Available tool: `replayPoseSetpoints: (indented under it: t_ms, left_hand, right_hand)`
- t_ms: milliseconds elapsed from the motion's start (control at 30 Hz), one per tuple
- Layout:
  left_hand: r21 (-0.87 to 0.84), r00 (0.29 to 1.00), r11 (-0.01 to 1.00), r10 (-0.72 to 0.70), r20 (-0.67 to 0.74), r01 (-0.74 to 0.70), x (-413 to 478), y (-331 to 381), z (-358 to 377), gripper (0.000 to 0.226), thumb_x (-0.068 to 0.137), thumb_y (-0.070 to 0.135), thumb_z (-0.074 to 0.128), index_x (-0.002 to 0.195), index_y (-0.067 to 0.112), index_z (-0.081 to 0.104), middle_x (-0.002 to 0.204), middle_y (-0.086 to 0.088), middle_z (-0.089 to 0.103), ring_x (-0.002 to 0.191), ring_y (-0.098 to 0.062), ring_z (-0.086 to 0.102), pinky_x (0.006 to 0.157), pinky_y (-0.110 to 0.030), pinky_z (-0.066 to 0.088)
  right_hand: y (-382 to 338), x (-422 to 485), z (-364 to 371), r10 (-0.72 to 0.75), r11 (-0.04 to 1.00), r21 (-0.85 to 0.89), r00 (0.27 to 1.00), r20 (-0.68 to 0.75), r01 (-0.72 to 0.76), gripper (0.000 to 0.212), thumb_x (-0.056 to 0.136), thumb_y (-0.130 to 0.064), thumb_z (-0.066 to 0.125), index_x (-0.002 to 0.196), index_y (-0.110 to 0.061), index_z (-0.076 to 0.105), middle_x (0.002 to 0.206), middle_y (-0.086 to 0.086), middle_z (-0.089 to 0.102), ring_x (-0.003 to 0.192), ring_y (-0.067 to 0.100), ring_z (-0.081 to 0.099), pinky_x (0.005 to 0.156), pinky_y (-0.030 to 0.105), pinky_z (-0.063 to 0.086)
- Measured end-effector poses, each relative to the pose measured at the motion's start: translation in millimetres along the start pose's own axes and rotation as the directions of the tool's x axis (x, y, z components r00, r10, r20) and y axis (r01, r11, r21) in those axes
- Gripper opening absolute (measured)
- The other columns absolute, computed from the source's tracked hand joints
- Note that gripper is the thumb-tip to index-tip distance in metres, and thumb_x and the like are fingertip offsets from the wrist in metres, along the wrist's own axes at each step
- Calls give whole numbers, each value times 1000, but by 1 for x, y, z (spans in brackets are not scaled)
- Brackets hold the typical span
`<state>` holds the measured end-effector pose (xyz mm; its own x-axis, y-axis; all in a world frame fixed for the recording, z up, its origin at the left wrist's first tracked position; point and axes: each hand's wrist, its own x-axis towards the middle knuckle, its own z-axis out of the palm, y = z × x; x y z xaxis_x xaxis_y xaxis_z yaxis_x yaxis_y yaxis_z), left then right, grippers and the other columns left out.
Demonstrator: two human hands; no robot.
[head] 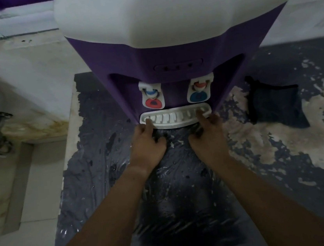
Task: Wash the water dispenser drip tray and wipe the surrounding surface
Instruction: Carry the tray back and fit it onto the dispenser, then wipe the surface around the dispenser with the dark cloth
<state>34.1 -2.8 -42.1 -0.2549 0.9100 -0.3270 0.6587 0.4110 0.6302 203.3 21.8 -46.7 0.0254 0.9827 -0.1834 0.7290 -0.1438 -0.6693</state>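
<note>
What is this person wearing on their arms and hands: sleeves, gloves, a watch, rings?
Nothing that shows. The left hand and right hand are ungloved, and both forearms are bare down to the frame's bottom edge, with no sleeve or cuff in view. No watch, bracelet or ring is visible, though the picture is dim and some fingers are partly hidden.

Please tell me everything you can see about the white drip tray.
The drip tray is white, plastic-looking, wide and shallow, with a curved front edge and a slotted grille on top. It lies level at the foot of the purple water dispenser, below the two taps. The left hand pinches its left end, the right hand its right end.
</note>
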Motion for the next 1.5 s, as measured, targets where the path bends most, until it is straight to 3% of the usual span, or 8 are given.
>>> replayPoseSetpoints:
  t_ms: [133,333,667,800,967,1100,1300,1500]
  left_hand:
    - [189,999,982,12,43,-20,5,1,-2,78,89,27,55,156,14,19,146,-11,30,133,-29,37,114,-37,33]
    - [472,992,879,2,129,-63,2,7,-4,95,85,32,57,157,9,1,150,-15,27,132,-33,28,110,-37,29]
    - [418,984,907,-21,176,-55,10,7,-11,91,84,30,57,158,9,8,153,-14,30,138,-33,31,115,-38,31]
    - [272,996,960,44,79,-64,3,7,-17,89,80,23,60,156,14,14,145,-14,42,131,-33,43,108,-42,39]
    - [188,981,963,179,80,-192,-35,10,-9,87,79,21,61,156,21,20,149,-10,42,130,-28,46,106,-33,39]
    - [209,943,925,282,176,-316,-54,28,20,72,79,21,63,147,15,43,137,-11,53,124,-29,50,106,-32,39]
    - [32,858,898,409,311,-440,-41,87,73,43,83,19,62,126,16,64,123,-9,61,111,-23,58,96,-33,46]
    - [-184,840,980,163,518,-77,-4,154,112,44,82,48,59,117,22,60,121,6,60,106,-11,57,82,-25,43]
  right_hand:
    - [4,7,-8,-3,936,-347,989,148,55,78,86,-31,60,156,-28,27,154,19,23,131,38,41,103,45,44]
    - [7,10,-19,-5,757,-631,968,253,169,79,92,-31,53,159,-26,11,154,19,22,134,37,33,111,45,33]
    - [8,16,-28,-15,825,-527,940,342,205,87,88,-35,58,160,-26,9,154,16,22,137,37,30,113,43,31]
    - [16,17,-40,-120,875,-416,944,308,247,89,87,-32,61,160,-22,11,147,17,35,130,38,39,106,42,40]
    - [41,14,-71,-268,942,-156,947,177,296,51,88,-17,65,138,-17,56,124,12,64,110,31,62,91,36,50]
    - [74,21,-103,-130,985,-94,982,139,144,45,89,-21,65,134,-23,58,128,7,62,111,27,61,92,35,49]
    - [113,41,-142,2,988,-157,1000,20,1,47,91,-23,61,137,-20,54,135,9,57,113,29,60,94,42,50]
    - [144,56,-173,154,980,-105,975,-160,-172,58,85,-25,67,139,-12,51,139,18,51,119,35,55,97,41,46]
